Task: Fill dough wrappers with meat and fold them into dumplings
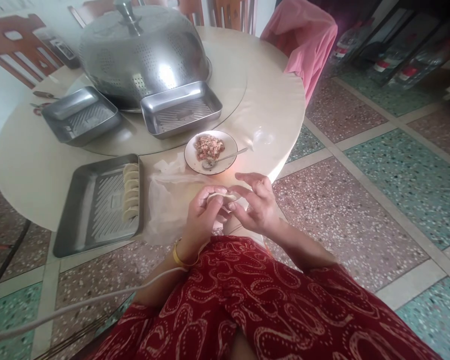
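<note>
A pale folded dumpling [225, 197] is held between my hands in front of the table edge. My left hand [205, 207] grips it from the left, thumb on the near side. With thumb and fingertips my right hand [254, 201] pinches the dumpling's right end, its index finger raised. Just beyond my hands stands a white plate [192, 156] with meat filling [209, 147] and a metal spoon [225, 158]. To the left, a metal tray [78, 210] carries a row of finished dumplings [131, 192] along its right side. A clear plastic bag [165, 200] lies between tray and hands.
Two more metal trays [182, 110] [80, 117] rest near a large perforated metal cover [146, 60] on the round table [270, 100]. A pink cloth [303, 35] drapes at the far right edge. A white cable [86, 295] runs across the lower left.
</note>
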A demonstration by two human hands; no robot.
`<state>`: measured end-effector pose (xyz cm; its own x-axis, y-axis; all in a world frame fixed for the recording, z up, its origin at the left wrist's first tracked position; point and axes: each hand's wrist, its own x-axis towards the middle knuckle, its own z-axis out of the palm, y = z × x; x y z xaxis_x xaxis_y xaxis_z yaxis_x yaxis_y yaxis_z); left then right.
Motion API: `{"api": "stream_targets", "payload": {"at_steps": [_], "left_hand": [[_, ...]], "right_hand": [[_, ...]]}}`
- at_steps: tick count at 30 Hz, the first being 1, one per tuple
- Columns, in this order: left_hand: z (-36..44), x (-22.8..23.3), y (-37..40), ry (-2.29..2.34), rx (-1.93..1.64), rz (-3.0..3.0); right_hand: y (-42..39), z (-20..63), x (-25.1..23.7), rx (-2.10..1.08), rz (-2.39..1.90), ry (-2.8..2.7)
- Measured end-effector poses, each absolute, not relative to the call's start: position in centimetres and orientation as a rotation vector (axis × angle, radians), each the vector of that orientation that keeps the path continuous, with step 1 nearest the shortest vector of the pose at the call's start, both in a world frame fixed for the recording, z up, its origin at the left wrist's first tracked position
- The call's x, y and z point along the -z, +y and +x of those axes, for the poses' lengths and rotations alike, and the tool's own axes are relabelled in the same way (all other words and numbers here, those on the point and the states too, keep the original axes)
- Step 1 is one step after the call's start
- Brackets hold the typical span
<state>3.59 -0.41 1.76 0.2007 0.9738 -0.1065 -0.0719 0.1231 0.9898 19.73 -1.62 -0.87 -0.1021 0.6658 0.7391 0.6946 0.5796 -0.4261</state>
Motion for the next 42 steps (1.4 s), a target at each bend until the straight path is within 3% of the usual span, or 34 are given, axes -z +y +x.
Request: {"api": "stream_targets", "payload": {"at_steps": [13, 16, 21, 23, 31, 42], "left_hand": [[4.0, -1.5, -0.3, 1.056, -1.006, 1.079], [3.9, -1.7, -0.6, 1.038, -0.959, 1.124], [4.1, -2.4, -0.8, 0.847, -0.752, 1.622], [4.3, -2.4, -0.5, 0.711, -0.693, 1.885], [4.2, -2.4, 1.6, 0.549, -0.728, 2.477], [4.6, -4.2, 2.9, 0.184, -0.77, 3.214]], "right_hand": [[-2.0, 19.5, 2.3, 0.055, -1.122, -1.704], [-1.5, 19.7, 1.8, -0.326, -1.029, -1.513], [-0.3, 18.8, 0.5, -1.365, -0.918, -1.063], [-0.2, 18.3, 0.4, -1.551, -0.833, -0.941], [-1.5, 18.0, -0.3, -1.831, -0.555, -0.376], [-2.2, 18.4, -0.5, -1.978, -0.322, 0.102]]}}
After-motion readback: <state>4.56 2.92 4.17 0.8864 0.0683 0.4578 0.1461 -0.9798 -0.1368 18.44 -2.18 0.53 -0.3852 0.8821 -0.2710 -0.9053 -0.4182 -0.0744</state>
